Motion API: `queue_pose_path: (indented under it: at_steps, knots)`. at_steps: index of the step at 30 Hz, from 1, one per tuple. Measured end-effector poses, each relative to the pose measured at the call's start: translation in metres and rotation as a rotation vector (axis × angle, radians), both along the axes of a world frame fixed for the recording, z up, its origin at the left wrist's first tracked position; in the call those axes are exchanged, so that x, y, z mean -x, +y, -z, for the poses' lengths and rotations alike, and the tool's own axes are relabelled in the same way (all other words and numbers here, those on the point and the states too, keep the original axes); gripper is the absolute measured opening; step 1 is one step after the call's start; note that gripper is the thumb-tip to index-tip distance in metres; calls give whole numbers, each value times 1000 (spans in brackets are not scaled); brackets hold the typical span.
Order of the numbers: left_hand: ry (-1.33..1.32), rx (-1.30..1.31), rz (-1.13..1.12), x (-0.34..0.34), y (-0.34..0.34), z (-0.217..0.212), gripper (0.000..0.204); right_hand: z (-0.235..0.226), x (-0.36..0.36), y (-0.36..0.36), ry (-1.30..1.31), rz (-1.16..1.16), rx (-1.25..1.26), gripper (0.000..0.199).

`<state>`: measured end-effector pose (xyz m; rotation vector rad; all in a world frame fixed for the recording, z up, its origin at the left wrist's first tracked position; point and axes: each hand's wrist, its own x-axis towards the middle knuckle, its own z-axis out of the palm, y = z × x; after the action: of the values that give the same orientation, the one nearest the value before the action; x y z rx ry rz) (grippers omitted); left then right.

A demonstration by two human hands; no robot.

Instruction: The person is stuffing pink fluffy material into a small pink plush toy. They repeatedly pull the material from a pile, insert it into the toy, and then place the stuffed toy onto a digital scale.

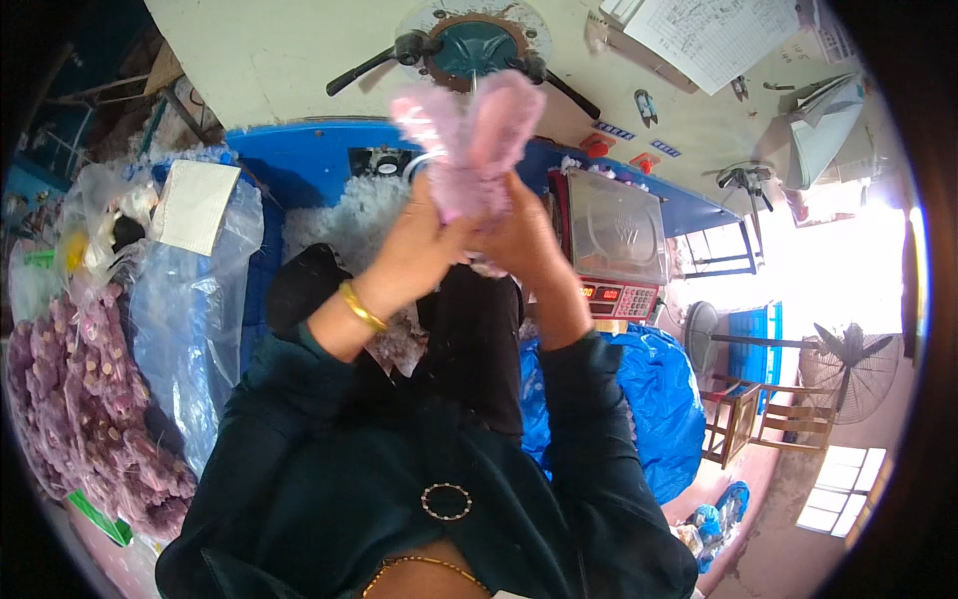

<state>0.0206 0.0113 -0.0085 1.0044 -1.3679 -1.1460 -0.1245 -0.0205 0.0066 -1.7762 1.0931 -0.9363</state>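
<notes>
Dark shirt (349, 489) nearest; pink long-eared toy (469, 165) mid-scene, at the far table (269, 60).
Left hand (431, 238) and right hand (529, 232) grasp its lower part; ears look formed, filling can't be told; plush pile (85, 399), left: finished or waiting, unclear.

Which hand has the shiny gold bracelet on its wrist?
The left hand: its wrist wears the gold bracelet, while the right hand, also holding the long-eared pink plush, has a bare wrist.

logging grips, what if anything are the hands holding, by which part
The left hand and right hand hold a pink long-eared plush by its lower part, below the ears.
</notes>
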Motion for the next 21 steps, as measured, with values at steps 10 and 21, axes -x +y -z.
queue_pose_path:
  at_steps: [10, 21]
  knots:
    - [-203, 121, -57, -3, 6, -15, 57, -12, -9, 11, 46, 154, 181, 68]
    - [183, -178, 80, 2, 20, -19, 54, -2, -17, 24, -380, 75, -98, 66]
